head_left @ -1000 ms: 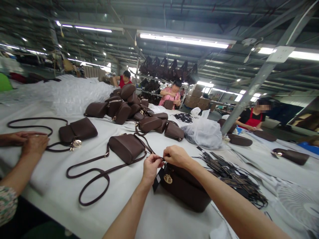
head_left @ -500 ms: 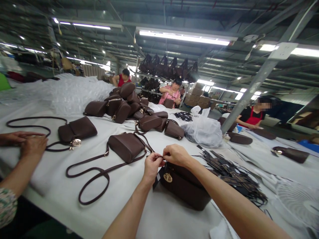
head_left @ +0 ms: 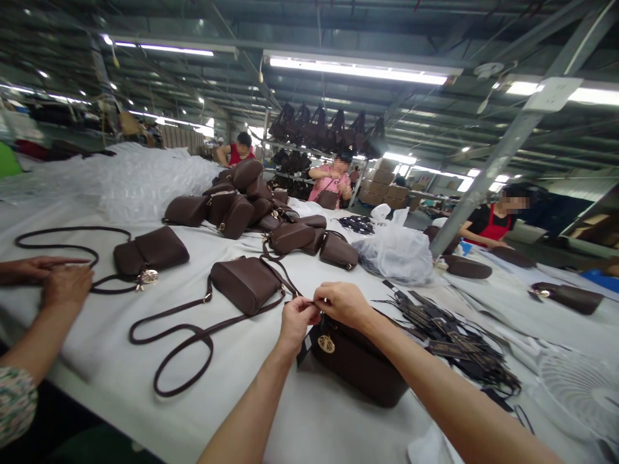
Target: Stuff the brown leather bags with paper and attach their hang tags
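Note:
A dark brown bag [head_left: 360, 364] with a round gold charm [head_left: 326, 344] stands on the white table [head_left: 111, 361] in front of me. Above its near top edge, my left hand [head_left: 296, 320] and my right hand [head_left: 342, 303] meet, each pinching a thin black string. A small black tag [head_left: 304, 349] hangs under my left hand beside the charm. Just left lies another brown bag [head_left: 245, 283], its long strap [head_left: 178, 345] looped over the table.
A co-worker's two hands [head_left: 51, 274] rest at the left by a third brown bag [head_left: 151, 252]. Several bags are piled [head_left: 246, 206] further back. Black tags [head_left: 449, 338] lie heaped at my right, beside a white plastic bag [head_left: 396, 254] and a white fan [head_left: 580, 393]. Three people work in the distance.
My two hands have drawn slightly closer together over the bag. Everything else has stayed put.

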The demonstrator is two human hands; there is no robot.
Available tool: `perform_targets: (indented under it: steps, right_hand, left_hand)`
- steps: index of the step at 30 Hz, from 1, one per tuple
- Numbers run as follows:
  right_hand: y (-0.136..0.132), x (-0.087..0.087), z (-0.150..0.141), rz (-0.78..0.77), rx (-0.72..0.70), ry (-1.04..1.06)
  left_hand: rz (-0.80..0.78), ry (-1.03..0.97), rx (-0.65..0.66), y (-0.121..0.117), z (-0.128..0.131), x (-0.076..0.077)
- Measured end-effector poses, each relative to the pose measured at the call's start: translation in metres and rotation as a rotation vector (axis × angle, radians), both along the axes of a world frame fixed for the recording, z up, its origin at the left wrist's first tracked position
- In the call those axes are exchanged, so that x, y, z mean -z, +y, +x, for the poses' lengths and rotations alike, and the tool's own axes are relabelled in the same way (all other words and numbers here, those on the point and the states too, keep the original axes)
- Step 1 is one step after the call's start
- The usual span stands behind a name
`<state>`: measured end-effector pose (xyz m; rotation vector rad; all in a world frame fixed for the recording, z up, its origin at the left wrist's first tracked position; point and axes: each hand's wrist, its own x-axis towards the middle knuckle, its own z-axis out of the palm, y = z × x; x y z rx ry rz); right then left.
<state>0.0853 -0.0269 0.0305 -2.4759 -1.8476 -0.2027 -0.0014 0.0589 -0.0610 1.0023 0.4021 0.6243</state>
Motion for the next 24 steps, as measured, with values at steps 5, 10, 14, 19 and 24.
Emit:
perform_targets:
  steps: [5, 10, 14, 19, 24]
  right_hand:
    - [0.0008, -0.0013, -0.003, -0.011, 0.024, -0.016]
    - [0.0013, 0.0029, 0.0035, 0.027, -0.012, 0.039]
    - [-0.0006, 0.0061, 0.0063, 0.04, -0.075, 0.049]
    - [-0.0013, 0.0026, -0.001, -0.046, -0.029, -0.045]
    - [0.0002, 0.0032, -0.0007, -0.027, -0.01, -0.017]
  left_hand:
    - [-0.003, 0.016, 0.019, -0.0009, -0.0011, 0.0]
    - [0.0, 0.037, 0.004, 0.0017, -0.0022, -0.0021]
    - [0.009, 0.031, 0.024, 0.0027, -0.0017, -0.004]
    - [0.038, 0.052, 0.057, 0.0024, -0.0006, -0.0025]
    - [0.013, 0.056, 0.064, 0.0032, -0.0035, -0.0029]
